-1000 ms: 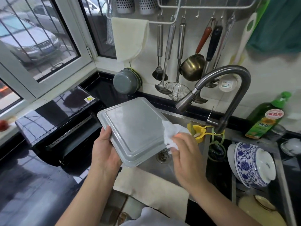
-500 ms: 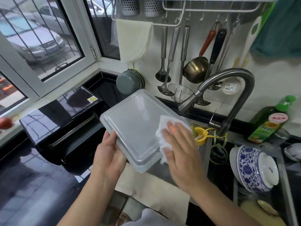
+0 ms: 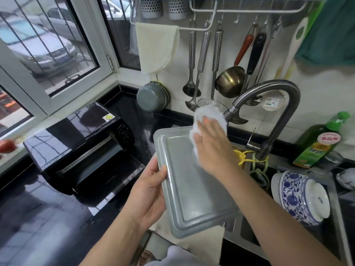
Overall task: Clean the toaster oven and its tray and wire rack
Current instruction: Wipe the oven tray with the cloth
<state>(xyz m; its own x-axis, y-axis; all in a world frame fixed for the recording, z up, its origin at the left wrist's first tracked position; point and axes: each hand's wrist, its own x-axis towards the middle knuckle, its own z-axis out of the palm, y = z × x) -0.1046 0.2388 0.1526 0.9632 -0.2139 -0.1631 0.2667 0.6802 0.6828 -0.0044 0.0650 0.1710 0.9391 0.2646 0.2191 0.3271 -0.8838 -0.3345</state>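
The metal baking tray (image 3: 194, 189) is held upside down and tilted over the sink (image 3: 238, 230), its underside facing up. The left hand (image 3: 151, 191) grips its left edge, fingers hidden beneath and thumb on top. The right hand (image 3: 211, 146) lies flat, fingers straight and together, pressing a white cloth (image 3: 206, 117) against the tray's far corner, just beside the faucet (image 3: 269, 104). The underside looks largely clean, so the tray seems well along. The black toaster oven (image 3: 80, 148) sits on the counter to the left with its door down and looks untouched. The wire rack is nowhere in view, so most of the job appears to remain.
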